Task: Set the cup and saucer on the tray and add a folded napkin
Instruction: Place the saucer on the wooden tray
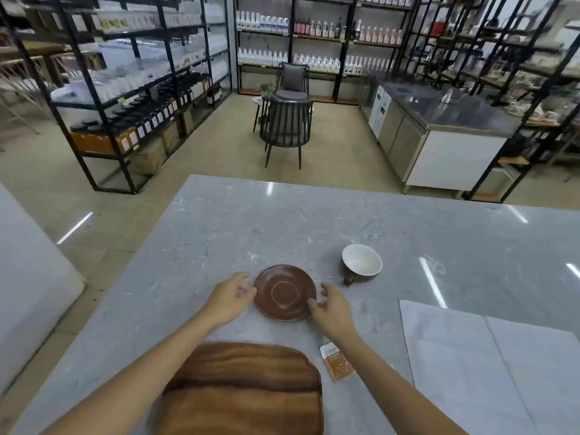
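Both hands open, flanking saucer [285,292] mid-counter: left hand [230,298] and right hand [332,309] at its rim. Cup [361,261] just beyond. Tray [244,390] at near edge.

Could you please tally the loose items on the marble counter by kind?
Round brown ceramic saucer: 1
Brown cup with white inside: 1
Oblong wooden tray: 1
Unfolded white paper napkin: 1
Small orange-and-white sachet: 1
Total: 5

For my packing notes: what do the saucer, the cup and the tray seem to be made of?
Saucer: probably glazed ceramic, brown, with soft sheen and ring marks.
Cup: likely ceramic, glossy white inside, dark brown outside.
Tray: wood, by its streaked grain, with a smooth, perhaps oiled finish.
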